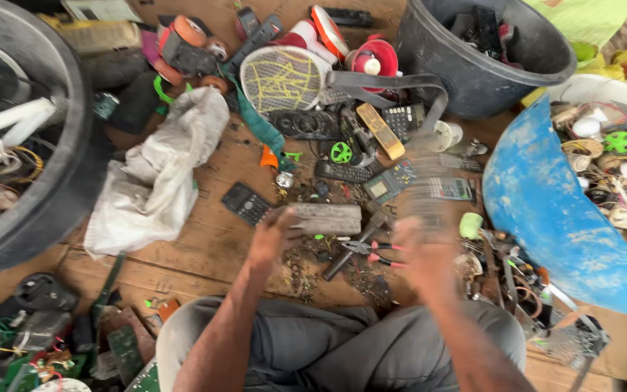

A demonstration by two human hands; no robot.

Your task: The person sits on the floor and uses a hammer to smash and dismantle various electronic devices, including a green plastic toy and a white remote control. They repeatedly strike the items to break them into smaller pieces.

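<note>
Left hand (273, 236) is gripping the wood block (326, 218); right hand (419, 250) is blurring, maybe swinging, grip unclear, pliers (371, 250) lying nearby.

Bare forearms, no sleeves, no gloves; left hand (273, 236) sharp, right hand (421, 250) motion-blurred; grey trousers (342, 348), creased at the knees.

Left hand (273, 236) touching wood block (326, 218); right hand (422, 250) blurred

L hand (273, 236) fist-like, low | R hand (422, 250) motion-blurred
</note>
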